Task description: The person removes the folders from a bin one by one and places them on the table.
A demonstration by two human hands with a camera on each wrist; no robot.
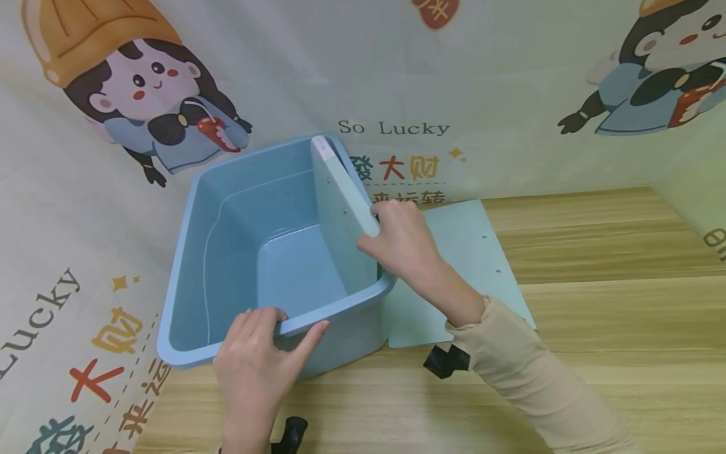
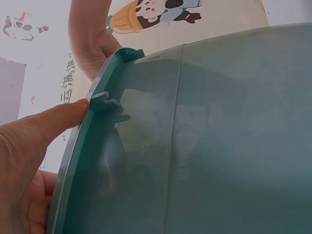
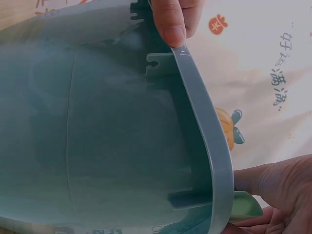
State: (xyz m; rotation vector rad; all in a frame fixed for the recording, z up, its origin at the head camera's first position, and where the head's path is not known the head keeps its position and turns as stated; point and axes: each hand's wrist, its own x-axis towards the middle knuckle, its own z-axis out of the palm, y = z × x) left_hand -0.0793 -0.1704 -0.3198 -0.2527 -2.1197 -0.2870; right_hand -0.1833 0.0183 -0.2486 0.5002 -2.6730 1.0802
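Left hand [image 1: 255, 362]: grips blue tub [image 1: 334, 308]'s near rim | Right hand [image 1: 401, 238]: grasps pale-green folder [image 1: 342, 211] (on edge inside tub) | Green panel [image 1: 467, 268]: flat on table [image 1: 601, 309]

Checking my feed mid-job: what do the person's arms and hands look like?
The left hand and right hand are ungloved. A wrinkled beige sleeve covers the right forearm; no left sleeve clearly shows. An angular black piece shows beside the right cuff, another black part beside the left wrist.
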